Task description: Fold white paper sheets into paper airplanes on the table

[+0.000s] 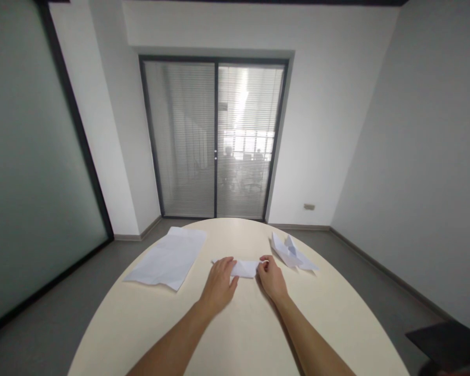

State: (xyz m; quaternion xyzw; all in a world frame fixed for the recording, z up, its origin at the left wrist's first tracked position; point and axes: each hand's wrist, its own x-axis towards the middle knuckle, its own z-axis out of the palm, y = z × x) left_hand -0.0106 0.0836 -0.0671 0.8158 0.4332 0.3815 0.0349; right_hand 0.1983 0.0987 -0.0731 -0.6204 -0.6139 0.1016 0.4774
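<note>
A narrow folded sheet of white paper [245, 269] lies on the table between my hands. My left hand [219, 282] rests over its left part, fingers stretched out flat and the thumb apart; a small tip of the paper sticks out beyond the fingers. At the opposite end, my right hand [272, 277] is closed, with thumb and fingertips pinching the paper's right end. The fingers hide part of that end. A folded paper boat [292, 253] sits just beyond my right hand.
Loose white sheets [166, 258] lie at the left of the round, cream-coloured table [235, 339]. Behind the table is a glass door [215, 141] with blinds. Something dark [450, 344] stands on the floor at the lower right.
</note>
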